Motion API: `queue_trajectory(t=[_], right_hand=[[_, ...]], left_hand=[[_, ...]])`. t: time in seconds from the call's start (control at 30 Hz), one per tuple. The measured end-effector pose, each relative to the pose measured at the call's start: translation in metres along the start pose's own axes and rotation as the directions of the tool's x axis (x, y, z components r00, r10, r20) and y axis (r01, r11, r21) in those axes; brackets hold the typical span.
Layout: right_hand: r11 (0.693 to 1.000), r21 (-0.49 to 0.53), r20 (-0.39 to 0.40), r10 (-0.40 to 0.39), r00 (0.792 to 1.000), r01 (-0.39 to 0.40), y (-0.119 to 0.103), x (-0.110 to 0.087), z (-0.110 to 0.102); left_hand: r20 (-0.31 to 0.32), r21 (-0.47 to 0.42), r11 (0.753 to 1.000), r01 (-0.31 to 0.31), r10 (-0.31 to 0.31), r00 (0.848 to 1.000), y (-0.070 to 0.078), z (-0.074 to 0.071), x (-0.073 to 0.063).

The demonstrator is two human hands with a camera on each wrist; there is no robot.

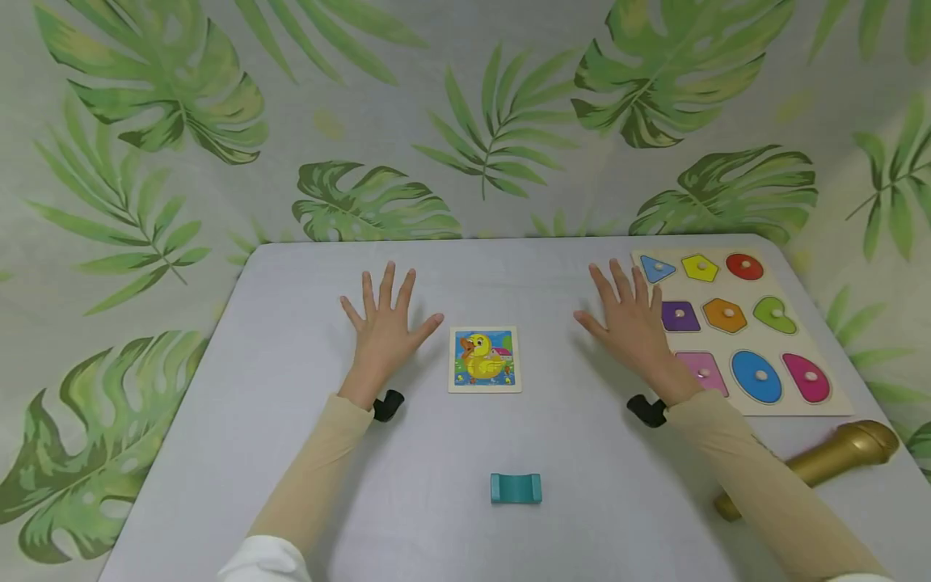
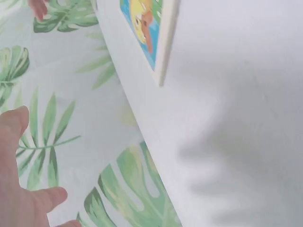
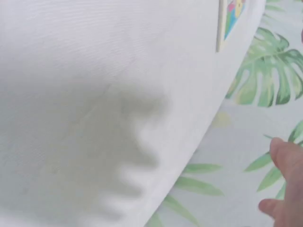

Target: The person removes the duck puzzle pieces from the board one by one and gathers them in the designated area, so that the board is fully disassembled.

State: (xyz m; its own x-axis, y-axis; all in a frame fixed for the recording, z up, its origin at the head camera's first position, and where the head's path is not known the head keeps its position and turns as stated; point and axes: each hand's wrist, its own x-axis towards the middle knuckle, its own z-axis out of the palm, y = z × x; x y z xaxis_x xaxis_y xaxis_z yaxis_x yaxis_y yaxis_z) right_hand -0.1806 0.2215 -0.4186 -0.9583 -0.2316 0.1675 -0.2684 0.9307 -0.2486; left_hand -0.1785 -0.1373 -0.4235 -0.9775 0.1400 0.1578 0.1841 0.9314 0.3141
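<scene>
White tabletop point(image 1: 436, 453) stretches beneath both hands point(image 1: 383, 339) point(image 1: 634, 331), fingers spread wide, flanking a duck picture point(image 1: 485, 360).

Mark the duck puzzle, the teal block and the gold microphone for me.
Duck puzzle point(image 1: 485, 363): head view, on the yellow duck's body.
Teal block point(image 1: 516, 489): head view, middle of its dipped part.
Gold microphone point(image 1: 829, 458): head view, on the shaft just below its thick end.

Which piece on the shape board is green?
The heart-like piece at the right end of the middle row, as the head view shows; no other piece on the board is green.
</scene>
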Motion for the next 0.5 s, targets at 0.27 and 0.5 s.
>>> queue_trajectory(t=[0.27,0.5], right_hand=[[0.919,0.314,-0.008,-0.248,0.969,0.238,-0.037,0.015,0.005],[0.794,0.566,0.084,-0.322,0.943,0.220,-0.069,0.026,0.028]], left_hand=[[0.047,-0.159,0.974,-0.162,0.171,0.984,0.010,-0.006,-0.014],[0.136,-0.262,0.923,-0.281,0.324,0.936,0.013,0.002,-0.031]])
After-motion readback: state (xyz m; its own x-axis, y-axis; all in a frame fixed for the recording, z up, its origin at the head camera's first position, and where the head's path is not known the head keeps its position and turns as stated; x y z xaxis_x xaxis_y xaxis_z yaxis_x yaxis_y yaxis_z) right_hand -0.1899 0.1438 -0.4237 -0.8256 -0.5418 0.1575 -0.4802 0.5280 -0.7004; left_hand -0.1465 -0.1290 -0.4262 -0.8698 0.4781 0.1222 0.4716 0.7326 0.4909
